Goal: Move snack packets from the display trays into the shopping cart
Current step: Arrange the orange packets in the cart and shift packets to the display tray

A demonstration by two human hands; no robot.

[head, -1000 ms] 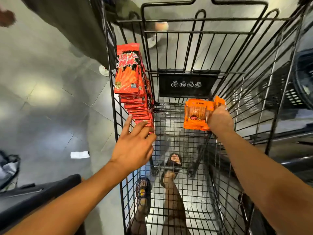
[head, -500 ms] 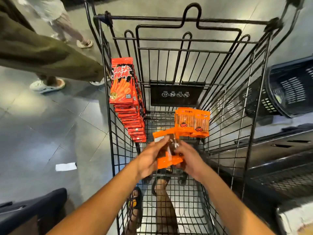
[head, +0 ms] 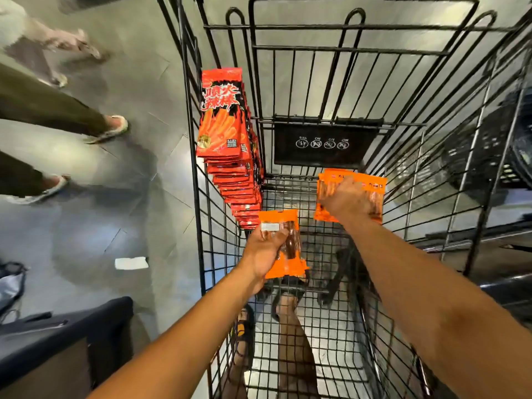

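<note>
The head view looks down into one black wire shopping cart. Along its left wall stands a row of red packets, one behind another, more than ten; the exact number I cannot tell. The left hand is over the near part of the cart, and its curled fingers grip one orange packet with a clear window, held above the cart floor. The right hand is farther in, near the right wall. Its fingers are bent over two orange packets that lie side by side and overlap a little; the thumb is hidden. One black placard with four white icons hangs on the far wall. On the floor to the left lies one white paper scrap.
</note>
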